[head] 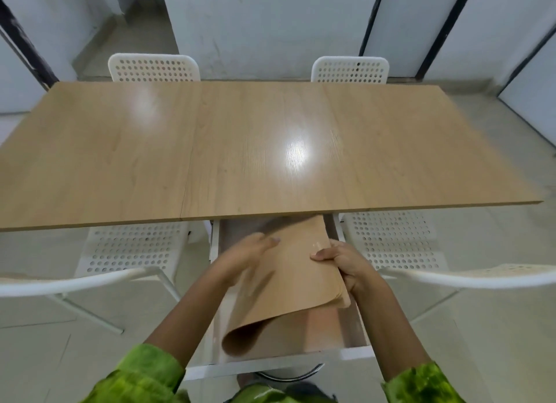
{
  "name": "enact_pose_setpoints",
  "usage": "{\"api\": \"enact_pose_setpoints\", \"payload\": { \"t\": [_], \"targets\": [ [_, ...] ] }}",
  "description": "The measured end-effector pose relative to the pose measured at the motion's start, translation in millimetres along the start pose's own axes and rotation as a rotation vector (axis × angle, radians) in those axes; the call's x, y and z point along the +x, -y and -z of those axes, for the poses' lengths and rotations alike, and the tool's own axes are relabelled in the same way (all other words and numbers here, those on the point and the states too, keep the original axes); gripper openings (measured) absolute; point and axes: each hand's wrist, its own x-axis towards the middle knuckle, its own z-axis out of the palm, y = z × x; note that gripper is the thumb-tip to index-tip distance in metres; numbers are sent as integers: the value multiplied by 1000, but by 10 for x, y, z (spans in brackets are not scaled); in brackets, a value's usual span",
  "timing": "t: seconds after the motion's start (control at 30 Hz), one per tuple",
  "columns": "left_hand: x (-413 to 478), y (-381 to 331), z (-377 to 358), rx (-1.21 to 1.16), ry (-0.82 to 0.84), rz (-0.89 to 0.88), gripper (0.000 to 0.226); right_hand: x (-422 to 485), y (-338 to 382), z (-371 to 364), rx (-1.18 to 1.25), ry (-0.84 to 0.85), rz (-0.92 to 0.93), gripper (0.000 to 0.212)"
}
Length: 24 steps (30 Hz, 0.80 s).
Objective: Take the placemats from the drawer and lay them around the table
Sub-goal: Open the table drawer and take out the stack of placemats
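A white drawer (355, 353) stands pulled out from under the near edge of the wooden table (270, 150). Above it is a stack of thin tan placemats (288, 282), bent so the lower left corner curls under. My right hand (346, 267) grips the stack's right edge, thumb on top. My left hand (246, 252) lies blurred on the stack's upper left, fingers spread flat on it. The stack's far end is hidden under the table edge.
White perforated chairs stand at each near side, one on the left (132, 249) and one on the right (394, 240), and two more at the far side (153, 67) (350, 68). The tabletop carries only light glare. Walls and doors stand beyond.
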Motion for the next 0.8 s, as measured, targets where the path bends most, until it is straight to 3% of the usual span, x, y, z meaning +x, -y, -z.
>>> {"api": "enact_pose_setpoints", "payload": {
  "t": [0.1, 0.37, 0.63, 0.8],
  "targets": [
    [-197, -423, -229, -4, 186, 18, 76, -240, 140, -7, -57, 54, 71, 20],
    [-678, -988, -524, -128, 265, -90, 73, -889, 481, 188, -187, 196, 258, 27],
    [-970, -1111, -777, -183, 36, -256, 45, -1149, 535, 357, -164, 251, 326, 34],
    [-935, -1073, -781, -184, -70, -325, 25, -1126, 571, 340, -209, 263, 338, 20]
  ]
}}
